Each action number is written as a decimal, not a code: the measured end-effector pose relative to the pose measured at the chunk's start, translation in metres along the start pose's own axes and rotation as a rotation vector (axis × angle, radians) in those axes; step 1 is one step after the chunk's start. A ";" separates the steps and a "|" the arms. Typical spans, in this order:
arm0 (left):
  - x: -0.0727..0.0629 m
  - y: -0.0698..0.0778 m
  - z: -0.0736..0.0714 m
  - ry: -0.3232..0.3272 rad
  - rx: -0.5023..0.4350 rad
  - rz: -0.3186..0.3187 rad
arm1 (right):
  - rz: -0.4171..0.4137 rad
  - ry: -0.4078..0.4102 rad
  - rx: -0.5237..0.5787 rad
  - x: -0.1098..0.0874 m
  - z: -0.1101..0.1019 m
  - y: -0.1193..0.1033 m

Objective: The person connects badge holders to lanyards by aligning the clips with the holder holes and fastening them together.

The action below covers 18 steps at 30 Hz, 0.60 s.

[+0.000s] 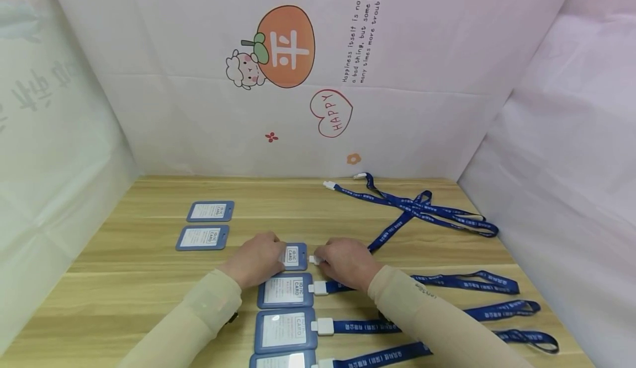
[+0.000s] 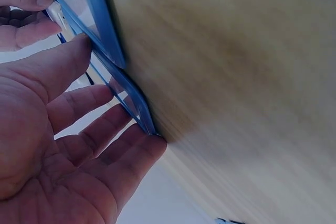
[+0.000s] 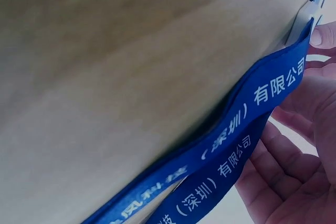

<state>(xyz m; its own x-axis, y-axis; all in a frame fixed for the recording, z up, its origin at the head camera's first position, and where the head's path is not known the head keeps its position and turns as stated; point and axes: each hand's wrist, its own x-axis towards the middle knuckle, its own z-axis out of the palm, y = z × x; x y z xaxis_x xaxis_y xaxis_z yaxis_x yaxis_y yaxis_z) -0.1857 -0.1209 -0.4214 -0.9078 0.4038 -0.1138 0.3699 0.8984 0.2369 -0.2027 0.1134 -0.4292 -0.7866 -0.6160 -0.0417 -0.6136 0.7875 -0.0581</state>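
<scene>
My left hand [image 1: 258, 257] holds a blue ID card holder [image 1: 296, 256] by its edges, thumb on one side and fingers on the other. Its slotted end points right, toward my right hand [image 1: 349, 261]. That hand pinches the white clip [image 1: 314, 259] of a blue lanyard, whose printed strap [image 1: 392, 236] runs off toward the back right. The clip's tip sits right at the slot end of the holder. Seen from the left wrist, the held card holder [image 2: 140, 103] lies close over the wood. In the right wrist view the strap [image 3: 236, 114] passes beside the fingers.
Nearer me, several card holders [image 1: 285, 291] lie in a column, each joined by a white clip [image 1: 325, 326] to a blue lanyard stretching right. Two loose holders [image 1: 206, 211] rest at the back left. Another lanyard [image 1: 447, 211] lies crossed at the back right. White printed sheets wall the table [image 1: 124, 280].
</scene>
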 end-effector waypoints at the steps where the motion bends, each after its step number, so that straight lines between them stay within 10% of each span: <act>1: 0.000 0.000 0.000 -0.002 -0.003 -0.003 | 0.003 -0.001 -0.002 0.000 0.000 0.000; 18: -0.004 0.003 0.007 0.032 0.028 0.040 | -0.012 -0.007 0.001 0.000 -0.001 0.000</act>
<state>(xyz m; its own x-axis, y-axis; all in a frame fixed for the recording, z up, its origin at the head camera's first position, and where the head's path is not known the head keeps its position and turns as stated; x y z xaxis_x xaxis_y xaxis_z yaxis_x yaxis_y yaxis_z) -0.1798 -0.1189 -0.4269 -0.8979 0.4339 -0.0736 0.4108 0.8863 0.2138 -0.2031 0.1133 -0.4280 -0.7787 -0.6255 -0.0478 -0.6229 0.7800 -0.0599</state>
